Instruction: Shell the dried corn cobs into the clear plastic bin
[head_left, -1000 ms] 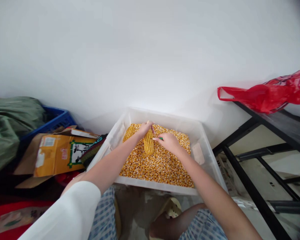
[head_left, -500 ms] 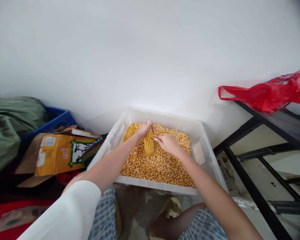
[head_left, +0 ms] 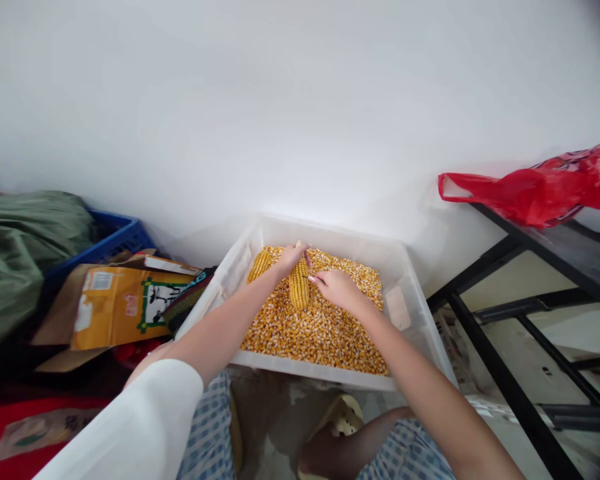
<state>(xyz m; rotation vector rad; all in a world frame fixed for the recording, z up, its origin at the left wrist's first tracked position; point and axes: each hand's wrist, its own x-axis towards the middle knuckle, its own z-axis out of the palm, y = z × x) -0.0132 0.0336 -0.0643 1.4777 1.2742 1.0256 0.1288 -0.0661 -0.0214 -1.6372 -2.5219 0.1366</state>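
My left hand is wrapped round the upper end of a yellow corn cob, which points down toward me over a bed of loose kernels. From the right, my right hand is closed in a pinch on a thin dark pointed tool. Its tip meets the side of the cob; most of the tool is hidden in the fingers. Loose corn kernels fill the bottom of a whitish plastic bin. A second corn cob lies at the bin's back left, partly behind my left hand.
Left of the bin are an opened orange cardboard box, a blue crate and green cloth. On the right stands a black metal frame with a red plastic bag on top. A white wall rises behind.
Hardly anything differs. Both hands keep their places on the cob and the tool, and the view has shifted very slightly.
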